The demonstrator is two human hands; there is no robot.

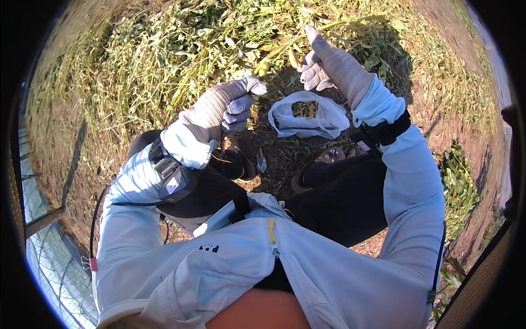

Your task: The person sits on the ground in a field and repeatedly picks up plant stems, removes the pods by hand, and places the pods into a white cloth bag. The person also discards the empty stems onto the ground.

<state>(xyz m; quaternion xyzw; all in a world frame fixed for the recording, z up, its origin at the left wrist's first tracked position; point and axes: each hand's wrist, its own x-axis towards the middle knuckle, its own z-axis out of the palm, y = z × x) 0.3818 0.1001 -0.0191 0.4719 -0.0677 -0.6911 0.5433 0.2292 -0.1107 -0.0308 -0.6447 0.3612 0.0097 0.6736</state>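
Observation:
A thin green plant stalk (296,40) with a few plump pods (263,68) runs slantwise in front of me. My right hand (335,67), in a grey knitted glove, holds this stalk against the thumb while its other fingers curl below. Close to the stalk's left end is my left hand (222,108), gloved alike. Its thumb and forefinger are pinched together and the remaining fingers curled in; what lies in the pinch is too small to make out. A white plastic bag (309,122) stands on the ground below the hands, its mouth spread and yellowish-green pods inside.
Cut, drying plants (164,49) cover the ground ahead and to the left. My shoes (329,156) are on bare soil either side of the bag's near edge. Green leafy plants (459,183) grow at the right. Netting (55,268) borders the lower left.

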